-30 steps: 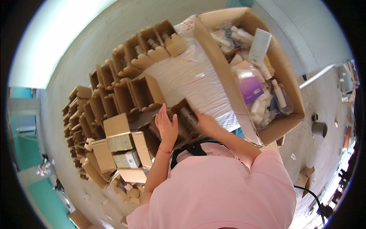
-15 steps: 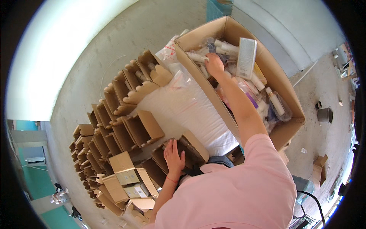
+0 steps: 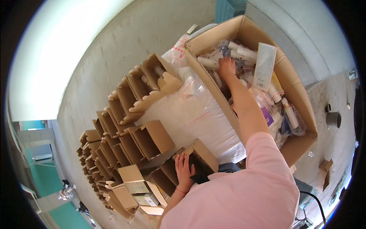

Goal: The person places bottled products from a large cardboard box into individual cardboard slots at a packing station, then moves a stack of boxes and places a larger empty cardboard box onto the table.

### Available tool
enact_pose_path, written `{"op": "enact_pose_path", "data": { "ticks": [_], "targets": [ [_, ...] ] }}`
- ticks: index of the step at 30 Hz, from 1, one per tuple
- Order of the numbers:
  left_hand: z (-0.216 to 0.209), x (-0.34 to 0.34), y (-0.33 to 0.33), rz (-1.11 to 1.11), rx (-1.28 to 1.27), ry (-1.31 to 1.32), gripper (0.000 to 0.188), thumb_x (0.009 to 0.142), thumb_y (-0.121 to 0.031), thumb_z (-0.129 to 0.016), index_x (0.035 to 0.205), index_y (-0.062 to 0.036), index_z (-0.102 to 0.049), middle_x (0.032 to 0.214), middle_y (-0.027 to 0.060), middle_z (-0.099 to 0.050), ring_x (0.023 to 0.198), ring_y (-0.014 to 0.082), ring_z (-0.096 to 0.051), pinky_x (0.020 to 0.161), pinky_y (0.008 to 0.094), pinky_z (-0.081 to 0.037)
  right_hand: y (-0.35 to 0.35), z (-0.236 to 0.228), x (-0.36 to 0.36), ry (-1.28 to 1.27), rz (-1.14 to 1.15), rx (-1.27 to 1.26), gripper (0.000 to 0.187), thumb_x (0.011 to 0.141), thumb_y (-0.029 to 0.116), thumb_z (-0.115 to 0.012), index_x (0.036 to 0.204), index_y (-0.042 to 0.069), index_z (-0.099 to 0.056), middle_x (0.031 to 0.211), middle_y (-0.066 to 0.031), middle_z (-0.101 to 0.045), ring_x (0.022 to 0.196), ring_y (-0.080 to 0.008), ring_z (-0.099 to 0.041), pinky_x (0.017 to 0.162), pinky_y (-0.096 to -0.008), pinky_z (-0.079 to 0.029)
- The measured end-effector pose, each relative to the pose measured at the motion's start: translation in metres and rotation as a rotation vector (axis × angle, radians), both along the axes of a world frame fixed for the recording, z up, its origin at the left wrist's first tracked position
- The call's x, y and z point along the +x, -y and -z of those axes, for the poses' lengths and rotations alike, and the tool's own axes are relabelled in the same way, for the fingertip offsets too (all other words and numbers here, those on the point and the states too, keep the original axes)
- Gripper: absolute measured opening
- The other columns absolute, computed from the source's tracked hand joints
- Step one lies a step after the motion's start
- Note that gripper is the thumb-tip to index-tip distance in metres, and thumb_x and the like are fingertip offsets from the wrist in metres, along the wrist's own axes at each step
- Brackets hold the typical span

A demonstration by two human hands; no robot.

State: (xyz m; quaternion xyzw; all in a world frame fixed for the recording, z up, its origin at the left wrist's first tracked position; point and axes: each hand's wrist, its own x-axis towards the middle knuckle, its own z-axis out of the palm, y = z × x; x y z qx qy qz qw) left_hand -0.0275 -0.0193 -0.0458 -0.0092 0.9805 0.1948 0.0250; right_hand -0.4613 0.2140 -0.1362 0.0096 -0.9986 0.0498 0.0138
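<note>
My right hand (image 3: 227,68) reaches into a large open cardboard carton (image 3: 208,98) on the right. It is down among jumbled white bottles, next to a white bottle (image 3: 208,63) and clear plastic bags. Its fingertips are hidden among them, so its grip does not show. A tall pale printed box (image 3: 264,66) leans upright to the right of this hand. Nearer me, my left hand (image 3: 184,171) lies over the edge of a small open cardboard box (image 3: 204,155), fingers stretched and a little apart, with nothing visible in them. A red string circles that wrist.
Many open, divided cardboard boxes (image 3: 154,135) stand in rows at left. One open box (image 3: 129,173) holds small pale cartons (image 3: 138,187). A white plastic-wrapped bundle (image 3: 190,105) lies between the rows and the carton. A dark bucket (image 3: 333,119) stands on the floor at far right.
The whole view has shifted, so the scene sits slightly further right and lower. My right hand stays among the bottles, its fingers dipping deeper; my left hand stays on the small box's edge.
</note>
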Motion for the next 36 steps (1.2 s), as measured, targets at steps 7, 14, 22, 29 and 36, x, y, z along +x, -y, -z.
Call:
{"op": "enact_pose_path", "data": {
  "ticks": [7,14,22,29,36],
  "targets": [
    [-0.045,-0.041,0.036,-0.245,0.172,-0.197,0.041,0.083,-0.011,-0.058,0.123,-0.0042,-0.049,0.128,0.0171,-0.045,0.117,0.0333,-0.043,0.099,0.0404,-0.034,-0.057,-0.019,0.030,-0.287,-0.090,-0.241,0.051,0.069,0.031,-0.072,0.109,0.005,-0.055,0.108,-0.0158,-0.060,0.095,-0.0332,-0.058,0.082,-0.0401,-0.048],
    [-0.063,-0.051,0.074,-0.468,0.881,-0.124,0.043,0.089,-0.016,-0.056,0.129,-0.0039,-0.044,0.127,0.0143,-0.047,0.106,0.0237,-0.053,0.090,0.0312,-0.043,-0.013,-0.165,0.153,0.069,-0.102,-1.475,0.033,0.078,0.010,-0.067,0.108,0.002,-0.055,0.092,-0.0055,-0.063,0.081,-0.0138,-0.059,0.073,-0.0281,-0.048],
    [-0.156,-0.082,0.013,-0.284,1.913,0.108,0.068,0.086,-0.049,-0.052,0.136,-0.0083,-0.030,0.116,0.0102,-0.054,0.102,0.0204,-0.055,0.086,0.0349,-0.046,0.089,-0.191,0.322,1.682,-0.032,-2.192,0.053,0.082,0.041,-0.057,0.117,0.002,-0.050,0.088,-0.0117,-0.061,0.067,-0.0172,-0.061,0.051,-0.0258,-0.047],
    [-0.172,-0.033,0.022,-0.386,1.831,-0.113,0.062,0.085,-0.028,-0.064,0.132,-0.0021,-0.033,0.106,0.0107,-0.057,0.098,0.0180,-0.055,0.086,0.0335,-0.046,0.100,-0.198,0.374,1.505,-0.246,-2.089,0.066,0.081,0.050,-0.060,0.124,0.002,-0.043,0.104,-0.0111,-0.058,0.089,-0.0189,-0.059,0.070,-0.0304,-0.049],
    [-0.210,0.009,0.017,-0.148,1.307,-0.394,0.076,0.073,-0.032,-0.074,0.131,-0.0018,-0.035,0.088,0.0071,-0.060,0.084,0.0145,-0.058,0.078,0.0280,-0.047,0.087,-0.205,0.396,0.735,-0.726,-1.691,0.072,0.078,0.031,-0.068,0.134,0.003,-0.033,0.130,-0.0104,-0.045,0.118,-0.0204,-0.044,0.099,-0.0340,-0.033]
  ]
}}
